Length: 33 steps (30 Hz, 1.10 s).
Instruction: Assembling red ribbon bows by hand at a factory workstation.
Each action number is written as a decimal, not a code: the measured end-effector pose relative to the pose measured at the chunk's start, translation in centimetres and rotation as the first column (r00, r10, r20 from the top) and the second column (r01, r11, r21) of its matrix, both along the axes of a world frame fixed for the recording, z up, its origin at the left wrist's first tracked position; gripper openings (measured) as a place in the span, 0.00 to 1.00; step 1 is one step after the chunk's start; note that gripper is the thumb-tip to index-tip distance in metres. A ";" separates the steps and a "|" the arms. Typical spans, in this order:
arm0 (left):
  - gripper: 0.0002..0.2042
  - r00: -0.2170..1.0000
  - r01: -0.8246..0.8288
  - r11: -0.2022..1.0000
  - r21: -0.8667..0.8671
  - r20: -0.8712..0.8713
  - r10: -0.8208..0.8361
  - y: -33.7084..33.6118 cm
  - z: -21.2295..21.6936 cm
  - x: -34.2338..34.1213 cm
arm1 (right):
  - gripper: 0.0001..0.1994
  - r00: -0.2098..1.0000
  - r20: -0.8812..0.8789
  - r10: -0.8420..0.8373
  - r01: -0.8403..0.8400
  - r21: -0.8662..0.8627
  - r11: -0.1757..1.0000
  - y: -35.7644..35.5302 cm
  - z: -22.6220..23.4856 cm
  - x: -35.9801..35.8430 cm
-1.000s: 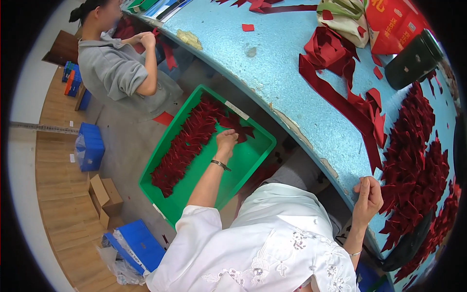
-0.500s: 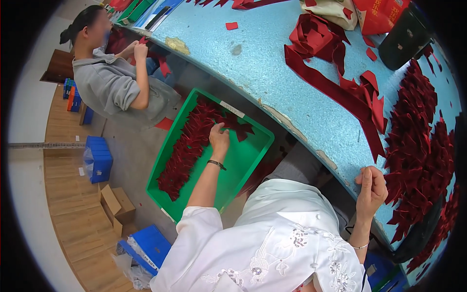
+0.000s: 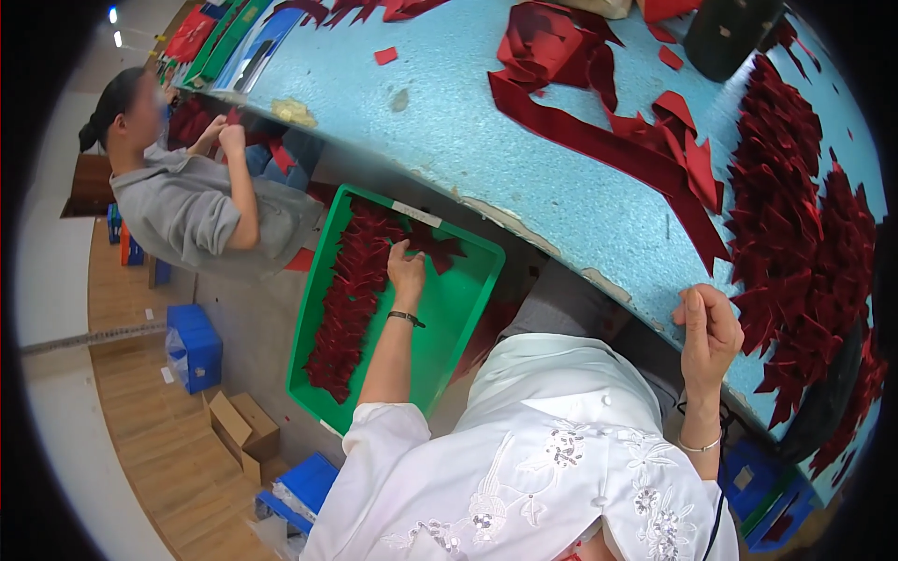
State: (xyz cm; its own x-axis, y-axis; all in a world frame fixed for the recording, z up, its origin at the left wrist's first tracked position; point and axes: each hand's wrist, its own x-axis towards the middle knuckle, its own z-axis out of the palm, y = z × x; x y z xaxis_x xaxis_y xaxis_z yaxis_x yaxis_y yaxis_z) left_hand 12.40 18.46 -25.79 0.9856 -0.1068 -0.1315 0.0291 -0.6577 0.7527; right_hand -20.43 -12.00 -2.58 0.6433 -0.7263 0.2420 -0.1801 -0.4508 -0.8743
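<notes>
Head view: right hand [image 3: 708, 327] loosely curled at the edge of the blue table [image 3: 440, 122]; left hand [image 3: 406, 274], half-curled, at red bows [image 3: 348, 299] in the green tray [image 3: 444, 318]; whether either pinches anything, I cannot tell; tray's white label [image 3: 416, 214] unreadable.

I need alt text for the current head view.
A person's left hand is inside a green bin, beside dark red bows; the right hand is at the edge of a blue table, near a dark red pile. A co-worker in grey holds red ribbon.
</notes>
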 end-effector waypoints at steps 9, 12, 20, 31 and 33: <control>0.17 0.973 0.146 0.989 0.037 0.174 -0.150 3.4 -3.9 1.2 | 0.08 0.999 0.025 0.021 -0.022 0.055 0.998 0.4 0.1 -0.9; 0.14 0.959 0.242 0.969 0.042 0.143 -0.246 -4.4 5.9 -1.8 | 0.03 0.997 0.049 0.056 -0.028 -0.456 0.889 -1.4 -3.5 -1.0; 0.10 0.591 0.330 0.939 0.095 0.755 -0.284 -9.1 18.5 -2.8 | 0.07 0.973 0.228 0.030 0.003 -0.147 0.989 -0.3 -0.7 0.4; 0.10 0.890 0.451 0.883 -0.129 0.135 -0.435 -6.5 8.1 -4.9 | 0.04 0.990 0.117 0.076 -0.061 -0.123 0.990 -0.8 -1.2 -2.1; 0.10 0.896 0.430 0.894 -0.124 0.180 -0.406 -3.2 4.0 -3.4 | 0.06 0.988 0.098 0.116 -0.108 -0.090 0.990 -0.7 -1.0 -1.8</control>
